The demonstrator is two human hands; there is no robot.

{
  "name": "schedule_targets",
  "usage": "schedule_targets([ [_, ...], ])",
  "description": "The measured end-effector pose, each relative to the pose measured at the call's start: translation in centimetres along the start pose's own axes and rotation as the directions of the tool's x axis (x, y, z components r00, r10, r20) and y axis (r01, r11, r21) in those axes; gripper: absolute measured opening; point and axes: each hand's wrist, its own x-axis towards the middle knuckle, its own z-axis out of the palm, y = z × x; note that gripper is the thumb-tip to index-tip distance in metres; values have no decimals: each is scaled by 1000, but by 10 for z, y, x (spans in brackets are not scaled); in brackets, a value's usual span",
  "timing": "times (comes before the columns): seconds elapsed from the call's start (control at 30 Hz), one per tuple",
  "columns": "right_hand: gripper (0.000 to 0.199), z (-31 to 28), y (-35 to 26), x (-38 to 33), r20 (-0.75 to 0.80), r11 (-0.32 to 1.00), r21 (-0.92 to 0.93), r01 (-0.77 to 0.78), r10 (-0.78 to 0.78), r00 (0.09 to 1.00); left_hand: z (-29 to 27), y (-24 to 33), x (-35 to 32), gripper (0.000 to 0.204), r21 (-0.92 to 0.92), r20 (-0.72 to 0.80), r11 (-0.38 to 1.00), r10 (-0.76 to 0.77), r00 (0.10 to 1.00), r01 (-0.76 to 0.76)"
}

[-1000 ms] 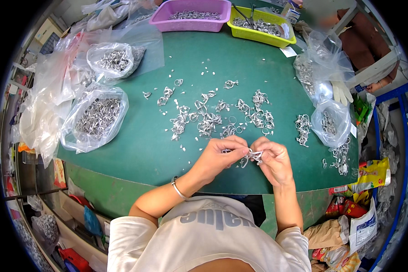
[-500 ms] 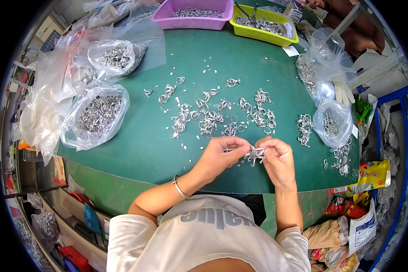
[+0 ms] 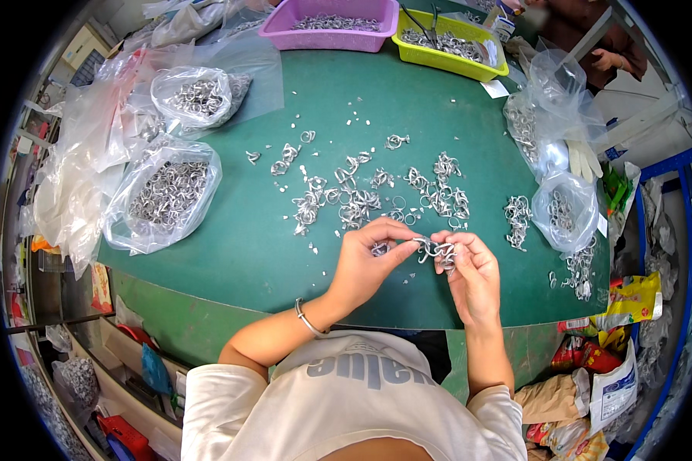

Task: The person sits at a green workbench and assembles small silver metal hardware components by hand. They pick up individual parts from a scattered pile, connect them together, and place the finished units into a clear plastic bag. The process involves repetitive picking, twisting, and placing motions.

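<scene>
Near the table's front edge, a small cluster of silver-coloured metal rings (image 3: 437, 250) hangs between my two hands. My left hand (image 3: 365, 263) pinches the cluster's left end between thumb and fingertips, and another ring (image 3: 379, 249) shows inside its curled fingers. The fingers of my right hand (image 3: 474, 278) are closed round the right side of the cluster, hiding part of it. Just beyond my hands, loose piles of similar rings (image 3: 357, 206) lie on the green tabletop (image 3: 231, 269), with small silver bits scattered among them.
Two clear bags of metal pieces (image 3: 169, 192) stand at the left. At the back are a purple basket (image 3: 327, 40) and a yellow-green basket (image 3: 446, 63) with pliers (image 3: 432, 31). A smaller bag (image 3: 565, 211) and ring piles (image 3: 517, 221) lie right. Another person's hand (image 3: 607, 60) shows far right.
My hands have moved slightly apart, and the cluster now stretches between them, with more of it at my right fingers. The other person's hand at the far right has shifted.
</scene>
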Motion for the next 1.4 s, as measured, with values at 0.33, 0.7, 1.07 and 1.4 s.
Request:
schedule_targets([
  [0.33, 28, 11, 1, -6, 76, 1000, 14, -18, 17, 997, 6, -2, -3, 7, -381, 11, 888, -274, 962, 258],
  [0.7, 22, 17, 5, -7, -28, 878, -455, 150, -183, 983, 6, -3, -5, 13, -648, 198, 606, -450, 871, 461],
  [1.07, 16, 12, -3, -9, 82, 947, -300, 117, -96, 992, 1, 8, -2, 12, -533, 363, 662, -385, 849, 528],
  [1.4, 16, 13, -12, -10, 98, 925, -381, -14, 55, 994, 4, 7, -5, 17, -458, 189, 793, -355, 916, 402],
])
